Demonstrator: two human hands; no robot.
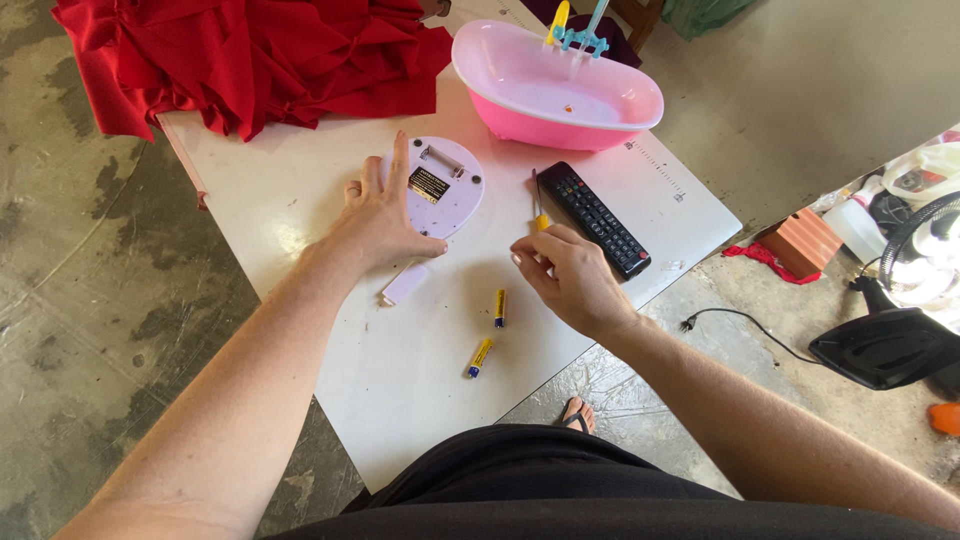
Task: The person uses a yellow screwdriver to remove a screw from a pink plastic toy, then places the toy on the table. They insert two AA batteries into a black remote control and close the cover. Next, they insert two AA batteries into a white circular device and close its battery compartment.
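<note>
On the white table top (300,190), a heap of crumpled red cloth (250,55) lies at the far left corner. To the right of it, the left hand (385,215) rests with fingers spread flat on a pale lilac oval plastic base (445,185), which lies underside up: it shows a dark rectangular label near its middle, an open battery slot with a metal clip at the far end, and small screw holes round the edge. Just nearer than the oval base, touching the thumb side of that hand, lies a small lilac rectangular cover (405,284). Right of the base and nearer the person lie two loose yellow-and-blue batteries (499,307), well apart from the base. The right hand (570,275) hovers right of the base with fingers curled loosely, its fingertips at the yellow handle of a thin screwdriver (537,203); whether it grips the handle cannot be told. Further right lies a black remote control (596,218), and beyond the base stands a pink toy bathtub (555,85).
</note>
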